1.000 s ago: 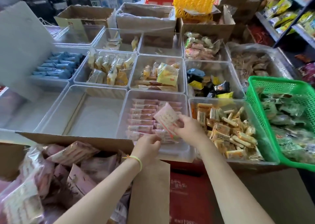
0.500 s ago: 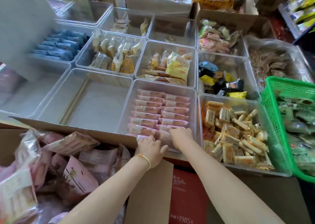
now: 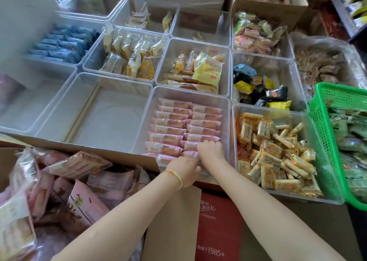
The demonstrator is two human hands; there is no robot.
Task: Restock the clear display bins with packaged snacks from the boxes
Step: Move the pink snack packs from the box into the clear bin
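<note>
A clear bin [image 3: 190, 94] in the front row holds two neat columns of pink snack packets [image 3: 172, 130]. Both hands are at its near edge. My right hand [image 3: 211, 151] has its fingers curled over the nearest packet of the right column. My left hand [image 3: 184, 169], with a yellow band at the wrist, grips the nearest packet of the left column [image 3: 165, 158] from the front; its fingertips are hidden. An open cardboard box [image 3: 79, 146] at the lower left is full of the same pink packets [image 3: 83, 207], lying loose.
Left of the pink bin is an empty clear bin [image 3: 107, 119]. To the right is a bin of gold stick snacks [image 3: 278, 151], then a green basket [image 3: 321, 121] of green packets. Further bins and boxes fill the back rows. A red carton [image 3: 216, 231] lies below my arms.
A second ago my right hand held a pink packet above the bin. It has come down to the near edge, and both hands now hold the front packets. The view has moved closer.
</note>
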